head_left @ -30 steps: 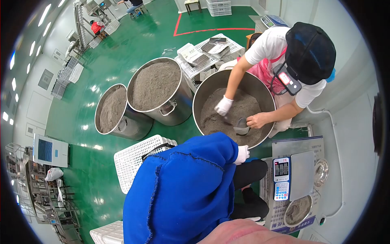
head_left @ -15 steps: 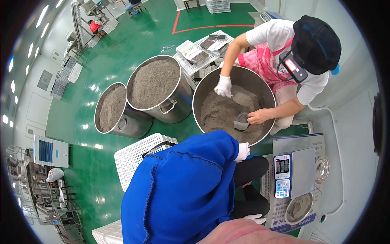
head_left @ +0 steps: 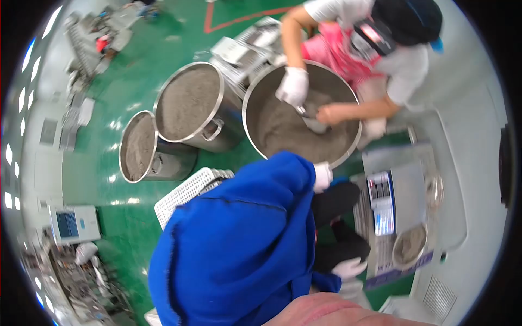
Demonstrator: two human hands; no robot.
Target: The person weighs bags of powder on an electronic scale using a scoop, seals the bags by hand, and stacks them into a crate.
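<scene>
My left hand (head_left: pixel 322 176), white-gloved at the end of a blue sleeve (head_left: pixel 296 179), is by the near rim of a wide steel drum (head_left: pixel 247 130). Its fingers are mostly hidden. Low over my dark trousers, my right hand (head_left: pixel 349 268), also gloved, has its fingers stretched out and holds nothing visible; it is blurred. Right of it a steel bowl (head_left: pixel 409 247) of grey-brown powder stands beside a digital scale (head_left: pixel 410 198). Powder (head_left: pixel 277 127) lies in the drum. Over it, a co-worker's gloved hand (head_left: pixel 293 87) and bare hand (head_left: pixel 329 114) meet at a blurred container (head_left: pixel 315 126).
Two more steel drums (head_left: pixel 231 127) (head_left: pixel 174 160) of powder stand at the left. White plastic crates (head_left: pixel 187 190) are beside my blue coat. Packets lie on a crate stack (head_left: pixel 234 51) behind the drums. A co-worker in a pink apron (head_left: pixel 340 49) sits across the drum.
My view has shifted and blurred. My right hand shows more fully above my lap. The co-worker's hands have come together over the powder; before, they were apart with a scoop and a clear cup.
</scene>
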